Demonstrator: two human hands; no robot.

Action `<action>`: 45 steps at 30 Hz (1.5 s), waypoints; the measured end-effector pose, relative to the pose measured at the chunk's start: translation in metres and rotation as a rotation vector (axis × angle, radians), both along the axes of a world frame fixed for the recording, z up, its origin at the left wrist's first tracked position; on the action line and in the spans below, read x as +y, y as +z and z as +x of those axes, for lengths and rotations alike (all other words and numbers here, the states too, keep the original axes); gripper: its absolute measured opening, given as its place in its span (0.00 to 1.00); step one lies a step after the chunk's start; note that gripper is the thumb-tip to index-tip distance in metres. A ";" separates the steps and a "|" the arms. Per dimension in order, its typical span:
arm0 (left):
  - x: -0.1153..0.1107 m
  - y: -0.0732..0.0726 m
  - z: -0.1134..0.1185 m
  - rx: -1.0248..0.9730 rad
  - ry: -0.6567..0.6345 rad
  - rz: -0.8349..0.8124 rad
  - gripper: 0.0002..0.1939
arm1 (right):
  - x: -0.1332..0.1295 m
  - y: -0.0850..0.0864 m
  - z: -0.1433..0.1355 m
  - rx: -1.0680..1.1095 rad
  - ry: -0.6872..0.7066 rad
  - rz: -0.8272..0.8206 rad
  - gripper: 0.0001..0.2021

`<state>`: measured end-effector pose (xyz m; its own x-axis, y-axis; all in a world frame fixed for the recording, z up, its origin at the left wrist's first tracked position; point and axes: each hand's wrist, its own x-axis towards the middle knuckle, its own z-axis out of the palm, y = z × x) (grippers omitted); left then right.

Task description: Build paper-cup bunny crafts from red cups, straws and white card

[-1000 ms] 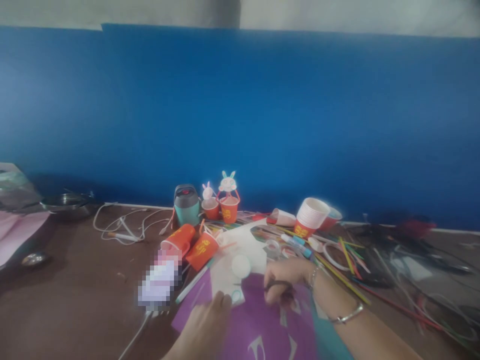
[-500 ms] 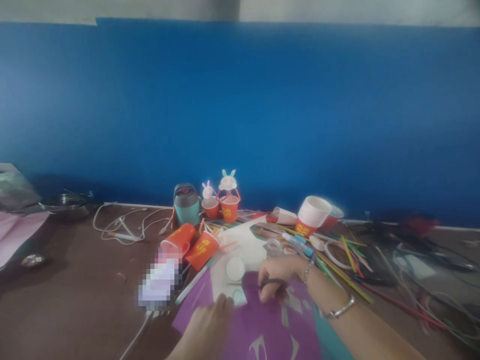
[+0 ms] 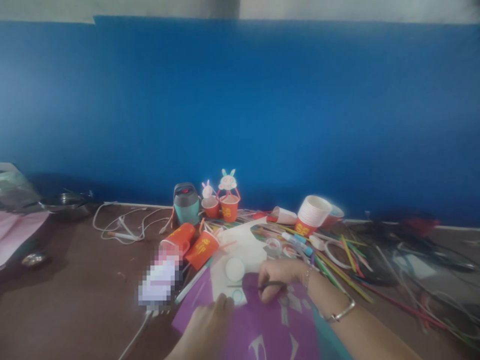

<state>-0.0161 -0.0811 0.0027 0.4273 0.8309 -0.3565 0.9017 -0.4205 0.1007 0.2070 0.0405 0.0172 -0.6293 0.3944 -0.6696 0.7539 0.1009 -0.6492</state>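
A white paper sheet (image 3: 221, 285) lies over a purple sheet (image 3: 243, 330). On the white paper are a pale round shape (image 3: 235, 270) and a small teal ring (image 3: 237, 297). My left hand (image 3: 213, 316) is closed at the paper's lower edge, its fingertips partly hidden. Dark-handled scissors (image 3: 273, 284) sit in my right hand (image 3: 279, 276), fingers wrapped around the handles. Their thin blade reaches left across the white paper, between the round shape and the teal ring. White paper scraps (image 3: 294, 302) are scattered beside my right hand.
Orange paper cups (image 3: 204, 250) lie tipped at left, near a teal flask (image 3: 186, 205). Behind stand cups with rabbit faces (image 3: 227, 181). A cup stack (image 3: 314, 215), tape roll (image 3: 273, 246) and coloured sticks (image 3: 343, 275) are at right. White cables (image 3: 127, 232) trail across the table.
My right hand has turned slightly, and the scissors' blade now shows stretched leftward over the paper. My left hand stays nearly where it was.
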 end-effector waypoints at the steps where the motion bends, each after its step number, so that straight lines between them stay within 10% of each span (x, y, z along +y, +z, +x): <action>1: 0.000 0.001 0.000 0.000 0.004 0.005 0.14 | 0.000 0.000 0.000 0.000 0.007 0.001 0.15; 14: -0.001 -0.006 -0.003 -0.091 0.058 0.084 0.13 | -0.017 0.001 0.001 0.031 -0.087 -0.022 0.16; 24: -0.002 -0.024 -0.006 -0.148 0.095 0.239 0.09 | -0.110 0.027 0.020 0.094 -0.262 -0.085 0.21; 33: -0.003 -0.009 -0.005 -0.154 0.090 0.229 0.09 | -0.143 -0.009 -0.019 0.194 -0.500 0.072 0.25; 45: -0.005 -0.008 0.001 -0.161 0.073 0.242 0.10 | -0.157 -0.001 -0.017 0.140 -0.546 0.014 0.23</action>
<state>-0.0155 -0.0861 -0.0052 0.3979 0.9142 -0.0772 0.9112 -0.3839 0.1496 0.1900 -0.1161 0.0162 -0.4135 0.6958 -0.5872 0.6061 -0.2709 -0.7478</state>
